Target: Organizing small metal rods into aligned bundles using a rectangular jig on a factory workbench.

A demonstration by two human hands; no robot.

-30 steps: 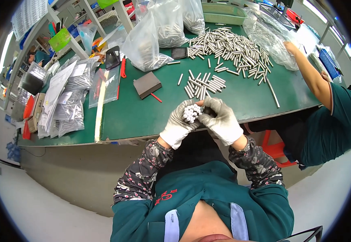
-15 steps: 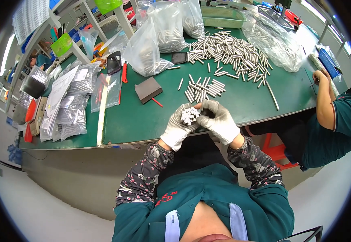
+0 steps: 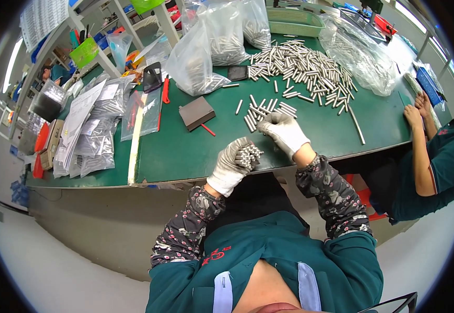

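Note:
My left hand (image 3: 232,166), in a white work glove, is closed round a bundle of short metal pins (image 3: 249,156), their ends pointing up and to the right. It is just over the table's front edge. Farther forward, my right hand (image 3: 285,132), gloved too, reaches to the near side of a small group of loose metal pins (image 3: 261,110). Its fingers are curled down and pressed together at those pins; what is between the fingertips is hidden. Behind them spreads a large heap of the same pins (image 3: 305,70).
Clear bags of pins (image 3: 224,41) and a green basket (image 3: 295,23) stand at the back. A dark block (image 3: 196,112) and a red cutter (image 3: 166,91) lie to the left, near papers and bagged pins (image 3: 99,143). At right, a co-worker's arm (image 3: 419,146) rests by the table.
My hands have come apart. The right one has moved forward to the small pin group, while the left keeps the bundle, now tilted sideways. The view has shifted slightly.

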